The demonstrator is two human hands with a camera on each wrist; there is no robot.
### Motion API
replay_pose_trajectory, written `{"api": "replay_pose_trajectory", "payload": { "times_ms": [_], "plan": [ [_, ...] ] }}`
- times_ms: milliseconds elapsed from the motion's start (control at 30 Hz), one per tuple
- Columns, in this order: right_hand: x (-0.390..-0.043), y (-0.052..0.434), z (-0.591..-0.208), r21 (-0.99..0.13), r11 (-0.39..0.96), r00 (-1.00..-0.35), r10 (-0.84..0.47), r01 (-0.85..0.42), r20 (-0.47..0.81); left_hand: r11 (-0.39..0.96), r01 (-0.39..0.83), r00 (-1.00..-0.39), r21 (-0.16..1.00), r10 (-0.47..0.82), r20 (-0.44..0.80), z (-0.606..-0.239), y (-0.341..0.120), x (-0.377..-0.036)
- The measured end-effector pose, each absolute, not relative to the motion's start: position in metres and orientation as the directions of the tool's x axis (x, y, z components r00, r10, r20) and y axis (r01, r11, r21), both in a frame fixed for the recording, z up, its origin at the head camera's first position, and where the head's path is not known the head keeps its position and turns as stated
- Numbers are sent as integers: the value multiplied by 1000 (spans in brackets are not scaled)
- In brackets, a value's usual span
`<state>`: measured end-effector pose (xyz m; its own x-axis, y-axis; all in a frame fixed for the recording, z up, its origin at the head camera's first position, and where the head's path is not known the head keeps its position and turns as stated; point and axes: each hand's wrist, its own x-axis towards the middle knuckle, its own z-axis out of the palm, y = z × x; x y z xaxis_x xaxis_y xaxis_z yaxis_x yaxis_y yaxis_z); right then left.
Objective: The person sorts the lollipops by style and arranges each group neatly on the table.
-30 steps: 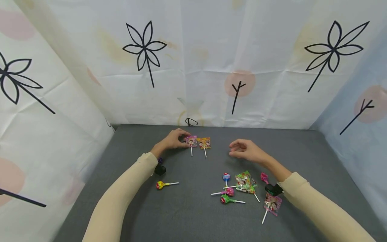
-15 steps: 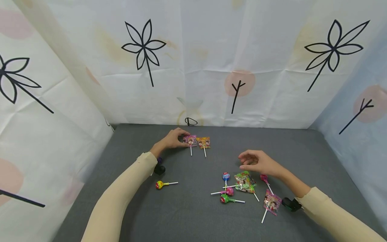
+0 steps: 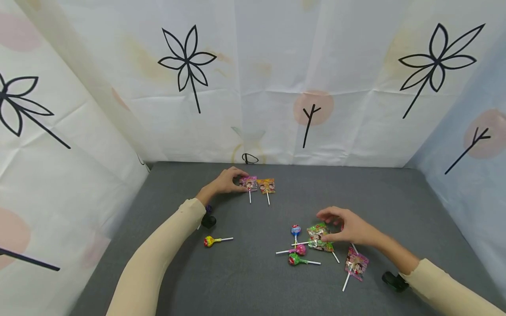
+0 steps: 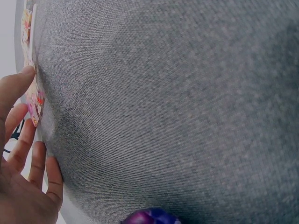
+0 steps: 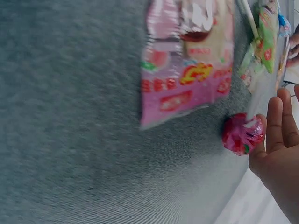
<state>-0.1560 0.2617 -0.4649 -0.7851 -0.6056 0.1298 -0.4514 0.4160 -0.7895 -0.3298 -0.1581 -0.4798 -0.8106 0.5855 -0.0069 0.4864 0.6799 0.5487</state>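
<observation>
My left hand (image 3: 226,182) is at the back left of the table, thumb and forefinger curved onto opposite edges of a purple-pink wrapped lollipop (image 3: 249,183) lying there. In the left wrist view, the thumb tip meets the wrapper while the other fingers are spread. An orange-wrapped lollipop (image 3: 266,187) lies right beside it. My right hand (image 3: 353,228) reaches over a green-wrapped lollipop (image 3: 319,242), its fingers loosely bent and thumb overlapping the wrapper's right side. Below this hand is a round pink lollipop (image 5: 239,134), mostly hidden in the head view.
Blue (image 3: 295,230), pink (image 3: 300,249) and green (image 3: 294,260) round lollipops lie left of the green wrapper. A pink-wrapped lollipop (image 3: 356,264) is near the right forearm. A yellow lollipop (image 3: 209,241) and a purple one (image 3: 208,209) lie by the left arm. Printed cloth walls enclose the grey table (image 3: 245,285).
My right hand has come back toward me and to the right, from bare table to above the green-wrapped lollipop. The left hand stays at the purple-pink one.
</observation>
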Motion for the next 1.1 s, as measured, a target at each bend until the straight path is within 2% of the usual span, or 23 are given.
{"api": "replay_pose_trajectory", "payload": {
  "times_ms": [233, 400, 667, 1100],
  "plan": [
    [-145, 260, -468, -745, 446, -786, -596, -496, 167, 680, 484, -811, 550, 585, -10, -479, -158, -328],
    [-143, 260, -470, -759, 452, -797, -587, -469, 144, 670, 494, -807, 553, 591, 6, -480, -159, -329],
    [-143, 257, -477, -753, 423, -778, -601, -503, 182, 672, 499, -806, 548, 592, 8, -482, -159, -330],
    [-144, 255, -479, -729, 442, -762, -625, -523, 168, 673, 500, -806, 545, 591, 9, -484, -159, -331]
  ]
}}
